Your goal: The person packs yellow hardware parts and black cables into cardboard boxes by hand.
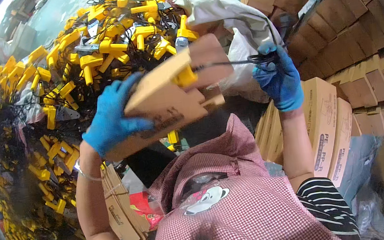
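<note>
Blue fabric covers both hands, and the left hand (114, 116) grasps a long brown cardboard box (166, 111) by its near end, thumb pressed on the printed side and fingers over the upper edge. The box is tilted in front of the body, its far end rising toward the right, with a flat brown cardboard flap (214, 52) standing open there. A yellow plastic tool handle (185, 77) shows in that open end, partly hidden by the box wall. A thin black cable runs from it to the right hand (279, 79), whose fingers are closed around a looped black cable bundle (264, 58). Beyond the left hand spreads a large heap of yellow-handled tools (91, 60); a crumpled white sack (219, 4) lies beyond the box, and closed brown cartons (321, 120) stand beside the right forearm.
</note>
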Tool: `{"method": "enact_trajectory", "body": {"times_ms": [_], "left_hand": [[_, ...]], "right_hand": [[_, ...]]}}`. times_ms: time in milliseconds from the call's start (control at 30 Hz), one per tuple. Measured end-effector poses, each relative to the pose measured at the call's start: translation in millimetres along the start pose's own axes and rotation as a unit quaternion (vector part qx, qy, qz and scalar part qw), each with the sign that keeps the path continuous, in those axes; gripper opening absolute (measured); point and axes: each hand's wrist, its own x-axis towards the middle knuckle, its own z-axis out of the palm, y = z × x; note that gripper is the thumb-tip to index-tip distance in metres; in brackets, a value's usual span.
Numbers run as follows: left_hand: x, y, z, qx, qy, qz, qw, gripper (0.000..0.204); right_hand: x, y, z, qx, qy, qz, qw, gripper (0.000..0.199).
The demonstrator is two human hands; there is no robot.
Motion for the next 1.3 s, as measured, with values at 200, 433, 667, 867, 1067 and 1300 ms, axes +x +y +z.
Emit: {"method": "enact_trajectory", "body": {"times_ms": [200,433,667,867,1067,1300], "left_hand": [[15,-12,23,-0.155,-0.003,-0.006,0.988,0.081],[-16,5,12,-0.208,0.0,-0.03,0.978,0.093],[-64,-40,90,-0.367,0.11,-0.011,0.924,0.085],[-128,-8,113,-0.583,0.113,-0.153,0.789,0.103],[-142,27,100,-0.229,0.359,-0.108,0.898,0.101],[-74,56,47,-0.04,0.321,0.013,0.946,0.05]], "right_hand": [[0,43,109,-0.366,-0.1,0.028,0.925,0.032],[-10,14,145,-0.458,-0.257,-0.204,0.826,0.019],[32,70,153,-0.582,-0.247,-0.136,0.763,0.026],[46,116,142,-0.723,-0.411,-0.154,0.534,0.023],[42,161,139,-0.832,-0.428,-0.164,0.312,0.014],[48,170,120,-0.848,-0.382,-0.148,0.337,0.012]]}}
